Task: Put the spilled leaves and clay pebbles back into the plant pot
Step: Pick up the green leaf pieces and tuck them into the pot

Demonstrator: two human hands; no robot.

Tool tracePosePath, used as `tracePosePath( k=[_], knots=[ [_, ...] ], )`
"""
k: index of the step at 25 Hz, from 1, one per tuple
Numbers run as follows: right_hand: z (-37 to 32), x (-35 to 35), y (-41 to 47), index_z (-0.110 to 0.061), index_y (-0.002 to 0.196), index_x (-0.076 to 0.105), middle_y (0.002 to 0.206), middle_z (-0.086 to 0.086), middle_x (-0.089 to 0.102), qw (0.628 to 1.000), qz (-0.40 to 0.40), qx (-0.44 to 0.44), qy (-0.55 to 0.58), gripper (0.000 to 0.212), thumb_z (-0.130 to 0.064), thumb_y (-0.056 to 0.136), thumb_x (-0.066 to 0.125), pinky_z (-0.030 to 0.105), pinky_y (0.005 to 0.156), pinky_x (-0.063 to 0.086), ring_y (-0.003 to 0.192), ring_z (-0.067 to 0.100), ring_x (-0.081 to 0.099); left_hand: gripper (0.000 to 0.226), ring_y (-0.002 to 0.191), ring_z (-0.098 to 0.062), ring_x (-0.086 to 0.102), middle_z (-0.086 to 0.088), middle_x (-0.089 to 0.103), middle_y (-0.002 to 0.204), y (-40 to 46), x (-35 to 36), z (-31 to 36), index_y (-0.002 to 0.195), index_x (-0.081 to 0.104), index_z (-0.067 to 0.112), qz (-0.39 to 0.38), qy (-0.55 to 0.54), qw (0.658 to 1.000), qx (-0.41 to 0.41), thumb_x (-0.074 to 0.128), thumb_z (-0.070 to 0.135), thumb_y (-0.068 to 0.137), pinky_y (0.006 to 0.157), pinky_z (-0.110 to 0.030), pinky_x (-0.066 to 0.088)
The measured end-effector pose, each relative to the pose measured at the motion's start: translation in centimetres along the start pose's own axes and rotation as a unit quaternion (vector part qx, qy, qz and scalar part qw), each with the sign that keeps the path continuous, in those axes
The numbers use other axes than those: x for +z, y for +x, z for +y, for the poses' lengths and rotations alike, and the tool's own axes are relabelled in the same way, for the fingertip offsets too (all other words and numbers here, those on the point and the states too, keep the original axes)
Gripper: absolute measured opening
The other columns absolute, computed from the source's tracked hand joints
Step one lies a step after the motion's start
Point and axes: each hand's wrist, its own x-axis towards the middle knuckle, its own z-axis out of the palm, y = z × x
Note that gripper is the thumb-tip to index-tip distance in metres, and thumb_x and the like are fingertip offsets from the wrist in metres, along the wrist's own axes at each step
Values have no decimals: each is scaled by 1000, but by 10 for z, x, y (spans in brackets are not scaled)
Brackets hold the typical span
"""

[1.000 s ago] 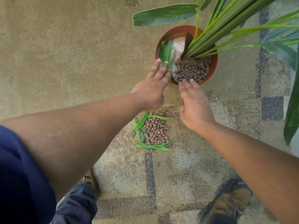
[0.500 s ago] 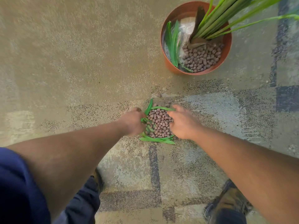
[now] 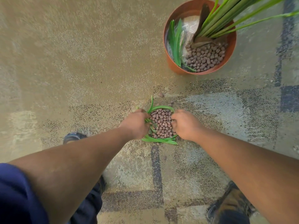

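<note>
Both hands are down on the carpet cupping the spill: my left hand (image 3: 135, 125) has its fingers curled into the loose leaves (image 3: 159, 139) on its side of the pile, and my right hand (image 3: 184, 123) is curled against the clay pebbles (image 3: 161, 123) from the other side. Best bet, I reckon, is squeezing everything into one tight heap before lifting, or pebbles roll off. One stray pebble (image 3: 161, 94) sits just beyond the pile. The terracotta plant pot (image 3: 171, 65) is further beyond the pile, to the right.
</note>
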Motion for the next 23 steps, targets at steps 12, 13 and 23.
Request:
tracePosePath(
  k=[12,13,23],
  knots=[
    [-7,-2,-19,-15,98,66,97,5,73,884,103,181,418,17,-31,96,69,40,78,64,86,25,73,19,50,-11,64,-1,77,89,-20,-17,4,86,75,23,54,-289,952,-83,70,6,94,51,-27,57],
    [-11,-4,-19,-13,110,64,104,9,73,838,74,205,501,27,-33,95,71,40,81,64,92,27,73,18,62,-19,72,0,78,88,-23,-20,6,85,76,23,49,-309,947,-77,73,6,92,61,-37,64],
    [-45,-43,-36,-13,96,67,85,7,73,729,147,183,643,11,-23,101,64,33,68,58,72,16,68,16,81,-19,77,-5,79,85,-18,-62,39,92,74,9,-24,-414,910,17,76,-6,85,73,-31,62]
  ],
)
